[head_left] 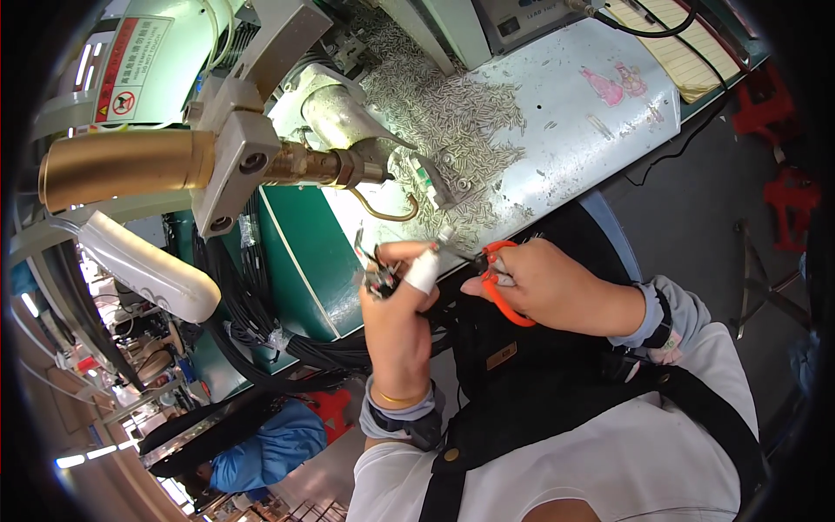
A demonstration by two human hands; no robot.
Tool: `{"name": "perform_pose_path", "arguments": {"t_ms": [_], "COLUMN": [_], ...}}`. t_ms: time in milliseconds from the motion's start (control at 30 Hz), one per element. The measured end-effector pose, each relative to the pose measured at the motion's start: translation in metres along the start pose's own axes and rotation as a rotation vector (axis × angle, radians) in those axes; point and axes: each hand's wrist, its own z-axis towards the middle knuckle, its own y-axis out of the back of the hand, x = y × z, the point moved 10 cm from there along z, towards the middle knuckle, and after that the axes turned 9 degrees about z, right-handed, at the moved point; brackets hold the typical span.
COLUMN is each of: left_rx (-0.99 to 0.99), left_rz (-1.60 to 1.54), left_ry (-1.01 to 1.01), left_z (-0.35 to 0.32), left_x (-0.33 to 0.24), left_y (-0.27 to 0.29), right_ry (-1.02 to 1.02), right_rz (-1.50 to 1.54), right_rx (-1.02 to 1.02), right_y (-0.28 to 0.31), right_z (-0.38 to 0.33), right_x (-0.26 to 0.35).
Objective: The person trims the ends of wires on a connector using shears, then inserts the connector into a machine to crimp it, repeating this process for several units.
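My right hand point(552, 285) grips orange-handled pliers point(504, 308) at the bench's point(565, 148) near edge; my left hand point(398, 309) pinches a small silvery part point(445, 234) beside their tip. Metal pieces point(474, 113) litter the middle; black cables point(248, 296) crowd the left.

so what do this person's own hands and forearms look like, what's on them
No gloves. The left hand has a white wrap around one digit, a gold-coloured bangle at the wrist, then a grey-blue cuff and black band. The right hand has a similar grey-blue sleeve end and dark wristband.
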Motion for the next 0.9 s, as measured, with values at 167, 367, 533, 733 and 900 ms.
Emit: {"name": "perform_pose_path", "arguments": {"t_ms": [167, 367, 533, 733, 900], "left_rx": [0.117, 0.175, 0.182, 0.211, 0.121], "left_rz": [-0.205, -0.149, -0.134, -0.17, -0.123], "left_ry": [0.186, 0.206, 0.215, 0.23, 0.176], "left_z": [0.034, 0.053, 0.058, 0.058, 0.054], "left_x": [0.014, 0.014, 0.015, 0.016, 0.01], "left_y": [-0.013, -0.015, -0.008, -0.008, -0.006], "right_ry": [-0.206, 0.035, -0.061, 0.124, 0.089], "right_rz": [0.464, 0.276, 0.289, 0.133, 0.144], "right_rx": [-0.101, -0.328, -0.215, -0.315, -0.31], "right_y": [0.014, 0.05, 0.039, 0.046, 0.047], "right_z": [0.007, 0.052, 0.068, 0.067, 0.066], "right_x": [-0.004, 0.015, 0.006, 0.02, 0.018]}}
